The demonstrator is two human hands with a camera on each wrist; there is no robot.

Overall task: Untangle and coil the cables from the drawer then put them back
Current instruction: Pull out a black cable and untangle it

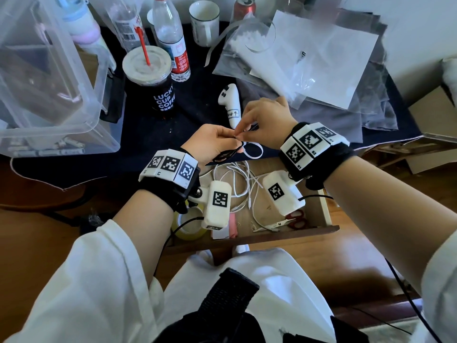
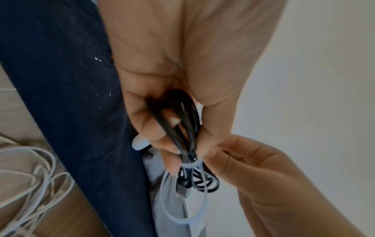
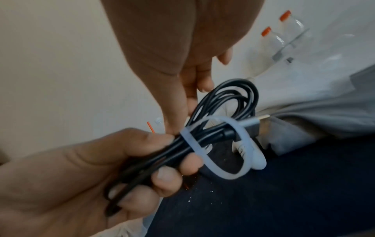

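My left hand (image 1: 217,142) grips a coiled black cable (image 3: 227,102), its fingers (image 3: 166,179) curled round the bundled strands (image 2: 182,128). A white cable tie (image 3: 221,147) loops round the coil, its loose loop (image 1: 253,149) hanging right of the left hand. My right hand (image 1: 262,117) pinches the tie against the cable where the two hands meet (image 2: 205,152). Both hands hover over the table edge, above the open wooden drawer (image 1: 324,211). In the drawer lies a tangled white cable (image 1: 237,179).
A white controller (image 1: 231,102) lies just beyond the hands on the dark cloth (image 1: 193,100). Coffee cup (image 1: 150,80), bottles (image 1: 170,38) and clear bin (image 1: 49,78) stand left; plastic bags (image 1: 309,60) right. Red scissors (image 1: 296,219) and tape roll (image 1: 190,224) lie in the drawer.
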